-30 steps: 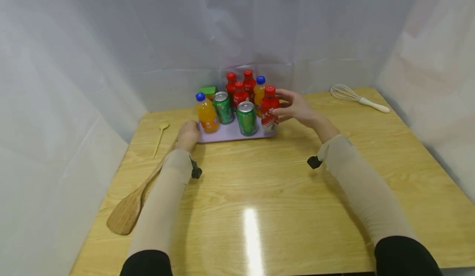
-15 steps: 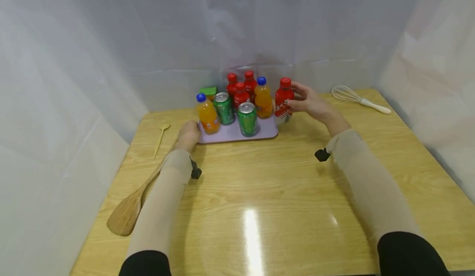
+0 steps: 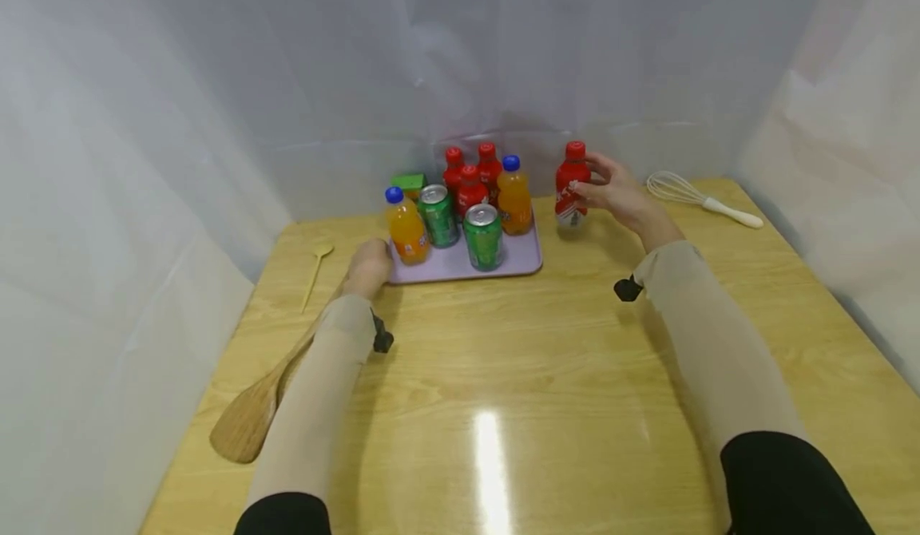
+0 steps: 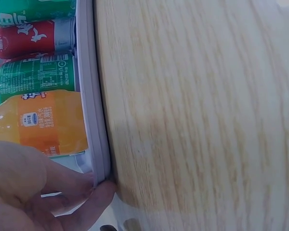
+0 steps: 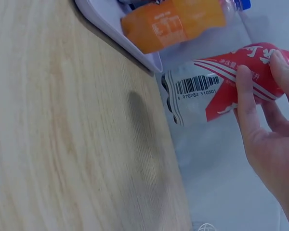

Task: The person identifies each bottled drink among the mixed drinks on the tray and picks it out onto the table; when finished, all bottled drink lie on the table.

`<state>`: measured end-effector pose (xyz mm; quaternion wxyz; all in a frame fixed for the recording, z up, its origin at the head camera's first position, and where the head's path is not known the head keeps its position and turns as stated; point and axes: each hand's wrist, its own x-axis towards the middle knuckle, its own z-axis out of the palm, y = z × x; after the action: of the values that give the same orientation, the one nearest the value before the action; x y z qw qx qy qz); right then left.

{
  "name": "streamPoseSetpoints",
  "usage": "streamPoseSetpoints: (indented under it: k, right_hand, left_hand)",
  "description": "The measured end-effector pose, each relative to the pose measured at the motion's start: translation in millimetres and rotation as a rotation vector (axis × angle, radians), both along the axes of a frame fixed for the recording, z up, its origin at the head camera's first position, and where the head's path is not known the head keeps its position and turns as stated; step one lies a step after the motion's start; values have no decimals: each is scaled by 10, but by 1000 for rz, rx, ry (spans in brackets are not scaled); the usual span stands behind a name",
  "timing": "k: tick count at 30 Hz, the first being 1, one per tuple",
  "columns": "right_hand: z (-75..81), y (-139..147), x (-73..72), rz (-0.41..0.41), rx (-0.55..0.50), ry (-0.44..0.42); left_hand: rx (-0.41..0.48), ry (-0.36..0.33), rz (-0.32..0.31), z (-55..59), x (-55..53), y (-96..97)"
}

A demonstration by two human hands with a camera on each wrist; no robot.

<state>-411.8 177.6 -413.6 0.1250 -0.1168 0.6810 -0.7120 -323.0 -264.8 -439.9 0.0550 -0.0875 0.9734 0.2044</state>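
My right hand [image 3: 621, 197] grips a red drink bottle [image 3: 569, 180] upright, just right of the lilac tray [image 3: 450, 262]. In the right wrist view, thumb and fingers wrap the bottle's [image 5: 224, 79] upper half, and its base hangs close over the table. My left hand [image 3: 370, 266] pinches the tray's near left corner; the left wrist view shows thumb and fingers on the tray rim [image 4: 94, 110]. On the tray stand two orange soda bottles [image 3: 407, 231], two green cans [image 3: 484, 239], three red bottles [image 3: 472, 189] and a green box [image 3: 409, 182].
A whisk [image 3: 693, 197] lies at the back right of the wooden table [image 3: 561, 359]. A yellow spoon [image 3: 315, 275] lies left of the tray. A wooden spatula [image 3: 247, 419] extends partly under my left forearm. White sheeting [image 3: 345, 96] hangs behind the table.
My right hand has carried the red bottle off the tray's right side, rightwards and back, uncovering an orange bottle. My left hand keeps hold of the tray corner.
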Motion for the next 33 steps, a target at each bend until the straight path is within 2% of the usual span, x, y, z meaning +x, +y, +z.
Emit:
streamPoseSetpoints:
  k: [6,13,19,25,33]
  right_hand:
    - [-52,-22,-121,-76,-39,11]
    - [-84,-46,-192,-127,-65,-39]
    - [-55,-108,-277,-194,-47,-31]
    - [-7,-144,-285,-241,-62,-39]
    - [14,-204,-263,-289,18,-48]
  left_hand:
    - [-4,5,5,-26,6,-10]
    - [31,-12,10,-29,10,-30]
    - [35,-1,17,18,-33,-38]
    - [13,1,11,38,-58,-27]
    - [7,-19,30,20,-69,-44]
